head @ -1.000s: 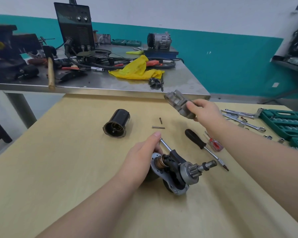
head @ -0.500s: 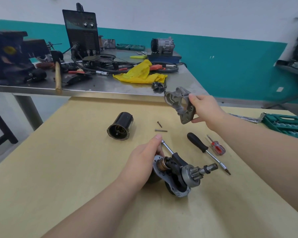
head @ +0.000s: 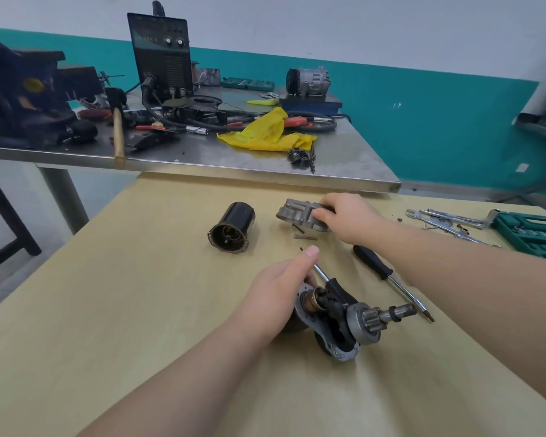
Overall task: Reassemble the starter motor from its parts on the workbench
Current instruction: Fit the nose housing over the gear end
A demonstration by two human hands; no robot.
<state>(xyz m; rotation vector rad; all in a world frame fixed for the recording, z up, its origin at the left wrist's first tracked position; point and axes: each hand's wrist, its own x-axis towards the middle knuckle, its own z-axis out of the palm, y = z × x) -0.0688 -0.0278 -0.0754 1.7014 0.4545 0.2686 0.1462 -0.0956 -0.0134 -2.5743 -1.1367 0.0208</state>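
By the left hand the armature is being gripped, by the right hand the housing at centre frame; the casing is not yet fitted.

We see a pale wooden bench carrying a black motor can on its side, a grey cast housing, loose bolts, a black-handled screwdriver, the part-built starter, spanners and a green socket case.

No lettering (on any item) is legible
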